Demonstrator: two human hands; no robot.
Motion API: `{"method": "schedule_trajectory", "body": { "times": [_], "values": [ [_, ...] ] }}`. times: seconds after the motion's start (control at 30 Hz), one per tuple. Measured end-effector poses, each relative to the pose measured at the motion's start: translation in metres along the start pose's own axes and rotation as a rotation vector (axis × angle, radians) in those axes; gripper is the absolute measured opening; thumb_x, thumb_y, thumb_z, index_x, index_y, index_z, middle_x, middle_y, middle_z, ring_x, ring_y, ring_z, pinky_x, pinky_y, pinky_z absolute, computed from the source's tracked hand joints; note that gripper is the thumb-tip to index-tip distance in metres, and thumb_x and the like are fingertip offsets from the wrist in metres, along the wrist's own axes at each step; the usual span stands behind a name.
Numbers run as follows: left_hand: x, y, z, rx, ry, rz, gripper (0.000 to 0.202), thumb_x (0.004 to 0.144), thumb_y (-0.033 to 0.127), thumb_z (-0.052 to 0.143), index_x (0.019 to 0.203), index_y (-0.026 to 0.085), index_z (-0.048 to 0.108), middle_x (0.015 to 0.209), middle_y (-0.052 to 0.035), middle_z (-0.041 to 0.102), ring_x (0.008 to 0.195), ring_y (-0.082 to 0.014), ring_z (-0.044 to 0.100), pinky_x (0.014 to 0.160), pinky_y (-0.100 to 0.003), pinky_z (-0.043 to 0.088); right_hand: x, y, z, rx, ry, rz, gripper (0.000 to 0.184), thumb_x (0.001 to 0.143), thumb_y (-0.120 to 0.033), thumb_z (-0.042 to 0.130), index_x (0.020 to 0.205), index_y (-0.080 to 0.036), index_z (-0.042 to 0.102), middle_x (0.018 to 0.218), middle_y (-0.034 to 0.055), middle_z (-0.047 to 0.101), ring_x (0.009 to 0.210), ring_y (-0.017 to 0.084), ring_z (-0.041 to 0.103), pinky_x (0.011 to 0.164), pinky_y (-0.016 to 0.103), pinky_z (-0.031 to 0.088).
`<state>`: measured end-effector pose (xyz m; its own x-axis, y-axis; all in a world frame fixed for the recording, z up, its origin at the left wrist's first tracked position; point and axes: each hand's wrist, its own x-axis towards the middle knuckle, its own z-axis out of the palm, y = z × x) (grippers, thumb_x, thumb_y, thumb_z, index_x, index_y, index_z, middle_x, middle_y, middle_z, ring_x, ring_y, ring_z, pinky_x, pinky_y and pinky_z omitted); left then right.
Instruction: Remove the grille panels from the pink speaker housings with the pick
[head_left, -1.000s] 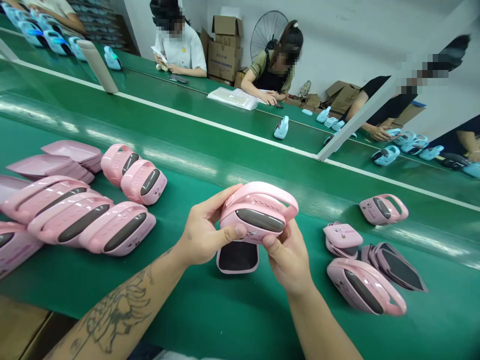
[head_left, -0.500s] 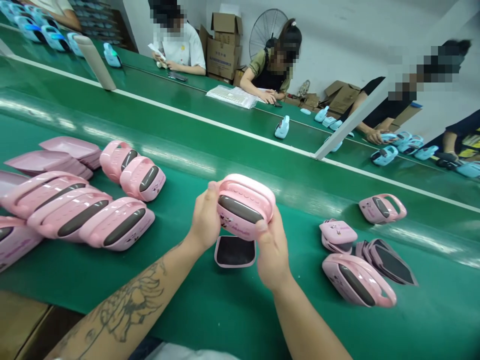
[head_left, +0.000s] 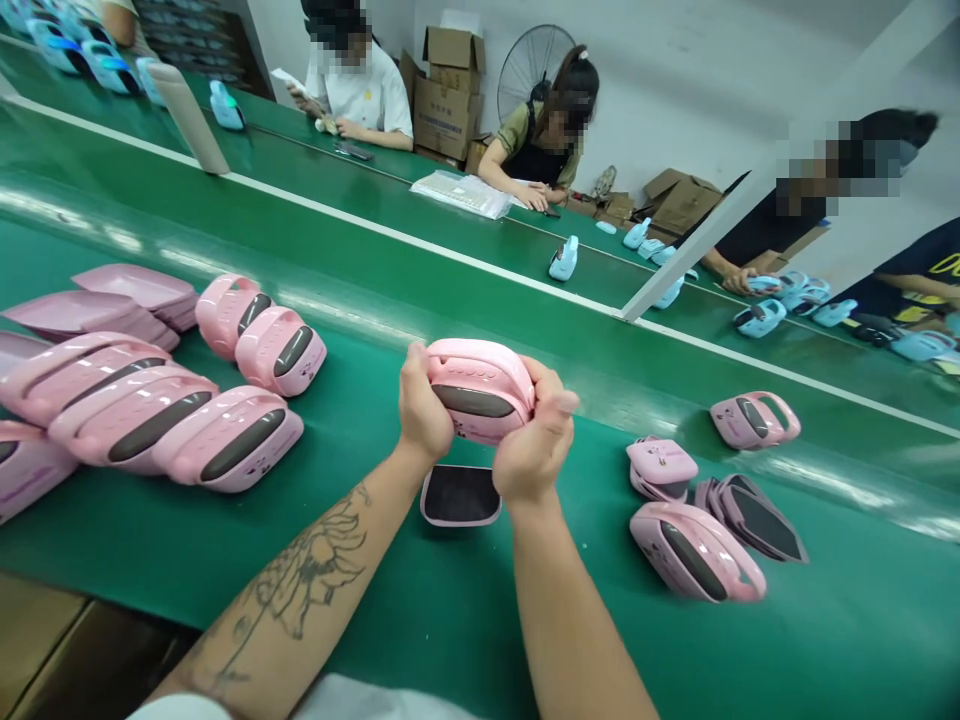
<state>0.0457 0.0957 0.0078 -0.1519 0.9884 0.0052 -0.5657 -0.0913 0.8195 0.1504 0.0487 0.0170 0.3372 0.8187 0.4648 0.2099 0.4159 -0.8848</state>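
Observation:
Between my two hands, above the green table, is a pink plastic housing (head_left: 480, 375) with a carry handle on top and a dark window panel along its side. My left hand (head_left: 425, 405) grips its left end, thumb upward. Around the right end wraps my right hand (head_left: 536, 430), its thumb raised off the surface and its fingers behind. Just below the housing, a pink-rimmed panel with a black face (head_left: 460, 496) lies flat on the table. The underside of the held housing is hidden.
Several pink housings (head_left: 229, 440) stand at left, beside stacked pink panels (head_left: 90, 312). At right are another housing (head_left: 694, 550), a small panel stack (head_left: 661, 462) and dark-faced panels (head_left: 754, 515). A white rail (head_left: 420, 243) and post (head_left: 690, 225) cross ahead; co-workers sit beyond with blue housings (head_left: 562, 258).
My hands have turned the housing, so its printed front shows less and its top handle has shifted. My right thumb has lifted off the front. The view has shifted slightly.

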Motion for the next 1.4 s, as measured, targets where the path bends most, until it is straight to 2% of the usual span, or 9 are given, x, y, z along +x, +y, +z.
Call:
{"method": "schedule_trajectory", "body": {
  "times": [0.13, 0.27, 0.4, 0.53, 0.67, 0.93, 1.13, 1.27, 1.4],
  "values": [
    [0.004, 0.020, -0.008, -0.109, -0.038, -0.192, 0.060, 0.086, 0.081, 0.052, 0.077, 0.023, 0.064, 0.085, -0.0123, 0.081, 0.111, -0.0397, 0.080, 0.087, -0.049, 0.067, -0.010, -0.001, -0.012, 0.232, -0.228, 0.089, 0.069, 0.113, -0.066, 0.022, 0.140, -0.031, 0.075, 0.150, 0.0055, 0.072, 0.147, 0.031, 0.060, 0.126, 0.054, 0.044],
    [0.004, 0.027, -0.016, -0.100, -0.085, -0.374, 0.060, 0.086, 0.080, 0.051, 0.077, 0.023, 0.067, 0.083, -0.0144, 0.081, 0.103, -0.0417, 0.081, 0.085, -0.053, 0.067, -0.021, -0.002, -0.027, 0.152, -0.360, 0.020, 0.051, 0.114, -0.052, 0.044, 0.160, -0.036, 0.059, 0.168, 0.0030, 0.057, 0.159, 0.031, 0.048, 0.133, 0.056, 0.037],
    [0.001, 0.027, -0.019, -0.019, -0.077, -0.451, 0.062, 0.091, 0.075, 0.048, 0.085, 0.019, 0.075, 0.084, -0.0150, 0.082, 0.100, -0.0402, 0.081, 0.084, -0.051, 0.066, -0.018, -0.003, -0.030, -0.082, -0.377, 0.043, 0.093, 0.088, -0.057, 0.086, 0.168, -0.030, 0.047, 0.172, 0.0124, 0.050, 0.160, 0.040, 0.045, 0.131, 0.061, 0.040],
    [-0.011, 0.034, -0.020, 0.101, -0.288, -0.286, 0.065, 0.094, 0.075, 0.055, 0.109, 0.017, 0.080, 0.104, -0.0139, 0.085, 0.113, -0.0403, 0.078, 0.092, -0.050, 0.064, -0.003, 0.004, -0.027, 0.285, -0.230, 0.392, 0.067, 0.092, -0.063, 0.079, 0.146, -0.025, 0.067, 0.147, 0.0128, 0.073, 0.136, 0.037, 0.067, 0.116, 0.056, 0.054],
    [-0.024, 0.037, -0.018, 0.222, -0.539, -0.033, 0.061, 0.099, 0.056, 0.069, 0.147, 0.019, 0.070, 0.142, -0.0135, 0.076, 0.131, -0.0373, 0.069, 0.107, -0.045, 0.057, 0.010, 0.012, -0.028, 0.714, -0.023, 0.757, 0.042, 0.094, -0.060, 0.072, 0.115, -0.024, 0.079, 0.118, 0.0057, 0.084, 0.111, 0.029, 0.077, 0.092, 0.042, 0.065],
    [-0.032, 0.030, -0.015, 0.337, -0.532, -0.022, 0.085, 0.090, 0.047, 0.085, 0.165, 0.021, 0.053, 0.159, -0.0191, 0.061, 0.134, -0.0395, 0.066, 0.106, -0.049, 0.060, 0.013, 0.010, -0.032, 0.872, -0.176, 0.832, 0.039, 0.096, -0.056, 0.064, 0.118, -0.027, 0.079, 0.115, 0.0027, 0.085, 0.112, 0.029, 0.078, 0.091, 0.043, 0.068],
    [-0.002, 0.018, -0.033, 0.390, -0.456, -0.022, 0.089, 0.095, 0.052, 0.078, 0.170, 0.020, 0.042, 0.163, -0.0203, 0.057, 0.133, -0.0355, 0.068, 0.102, -0.045, 0.062, 0.031, 0.037, -0.049, 0.394, -0.208, 0.658, 0.061, 0.078, -0.063, 0.077, 0.124, -0.024, 0.075, 0.119, 0.0082, 0.083, 0.105, 0.031, 0.079, 0.079, 0.042, 0.068],
    [0.013, 0.010, -0.063, 0.780, -0.368, -0.035, 0.064, 0.096, 0.046, 0.074, 0.151, 0.016, 0.064, 0.153, -0.0197, 0.066, 0.124, -0.0331, 0.071, 0.102, -0.049, 0.059, 0.075, 0.080, -0.050, 0.066, -0.003, 0.555, 0.072, 0.076, -0.052, 0.084, 0.139, -0.027, 0.061, 0.137, 0.0057, 0.075, 0.113, 0.026, 0.075, 0.082, 0.037, 0.066],
    [-0.006, 0.011, -0.096, 0.871, -0.422, -0.077, 0.043, 0.095, 0.043, 0.071, 0.127, 0.016, 0.078, 0.125, -0.0156, 0.082, 0.106, -0.0309, 0.076, 0.091, -0.046, 0.062, 0.111, 0.122, -0.050, -0.322, 0.252, 0.512, 0.062, 0.090, -0.038, 0.086, 0.144, -0.020, 0.059, 0.149, 0.0126, 0.064, 0.131, 0.031, 0.065, 0.108, 0.051, 0.059]
  ]
}}
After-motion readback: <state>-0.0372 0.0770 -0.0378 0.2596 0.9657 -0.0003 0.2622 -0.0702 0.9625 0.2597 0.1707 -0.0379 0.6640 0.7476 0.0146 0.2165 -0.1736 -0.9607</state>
